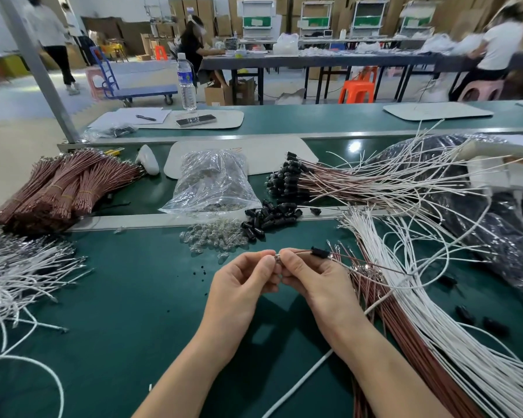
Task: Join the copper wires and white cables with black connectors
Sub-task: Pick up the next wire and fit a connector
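My only camera rides on my head, wide-angled, facing forward and down across the green bench (pixel 127 300). It looks closely onto my left hand (pixel 242 286) and right hand (pixel 310 280), low in the middle, and reaches out to the far tables (pixel 329 60) beyond.

- Left hand (pixel 242 282), right hand (pixel 308 276): fingertips together, pinching small metal part (pixel 277 260).
- Black connector (pixel 320 252): on copper wire (pixel 301 251), beside right hand.
- Loose black connectors (pixel 269 220), clear glass bulbs (pixel 215 236): heaped on green bench (pixel 133 297).

Wires (pixel 64 188) left – connectors (pixel 269 220) between – cables (pixel 435 312) right
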### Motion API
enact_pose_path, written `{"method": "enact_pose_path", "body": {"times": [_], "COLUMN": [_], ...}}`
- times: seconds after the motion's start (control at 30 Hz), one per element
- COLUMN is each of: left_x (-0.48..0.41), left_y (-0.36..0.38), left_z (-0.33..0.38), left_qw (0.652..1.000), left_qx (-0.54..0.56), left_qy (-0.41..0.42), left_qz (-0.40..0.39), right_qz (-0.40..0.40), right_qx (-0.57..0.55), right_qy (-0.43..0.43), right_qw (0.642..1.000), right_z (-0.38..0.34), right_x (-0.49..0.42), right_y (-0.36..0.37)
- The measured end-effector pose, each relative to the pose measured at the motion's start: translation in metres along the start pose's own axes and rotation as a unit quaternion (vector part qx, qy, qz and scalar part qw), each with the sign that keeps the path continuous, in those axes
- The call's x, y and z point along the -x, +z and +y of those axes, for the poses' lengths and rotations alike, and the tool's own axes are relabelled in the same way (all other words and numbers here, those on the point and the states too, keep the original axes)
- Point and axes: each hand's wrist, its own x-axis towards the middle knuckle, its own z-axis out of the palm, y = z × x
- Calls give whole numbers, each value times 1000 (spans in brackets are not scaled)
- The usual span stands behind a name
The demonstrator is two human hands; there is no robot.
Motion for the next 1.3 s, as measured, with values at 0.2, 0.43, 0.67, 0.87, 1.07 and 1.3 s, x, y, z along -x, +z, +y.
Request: {"method": "enact_pose_path", "body": {"times": [0.2, 0.43, 0.67, 0.87, 1.07, 1.3], "left_x": [2, 6, 8, 7, 8, 8], "left_y": [-2, -10, -11, -12, -10, -11], "left_z": [0, 0, 5, 5, 4, 1], "left_qw": [985, 867, 804, 813, 821, 827], "left_qx": [-156, -424, -497, -486, -485, -469], "left_qy": [80, 263, 325, 321, 299, 309], "left_qz": [-6, 0, 7, -2, -8, 9], "right_qz": [-1, -28, -69, -77, -60, -73], "right_qx": [-9, -27, -49, -57, -25, -10], "right_qy": [30, 72, 109, 116, 81, 84], "right_qw": [999, 997, 990, 989, 995, 994], "right_z": [-2, -4, -7, -9, -8, -6], "right_x": [-1, -2, -1, 0, -2, -2], "right_y": [-3, -6, -7, -8, -11, -10]}}
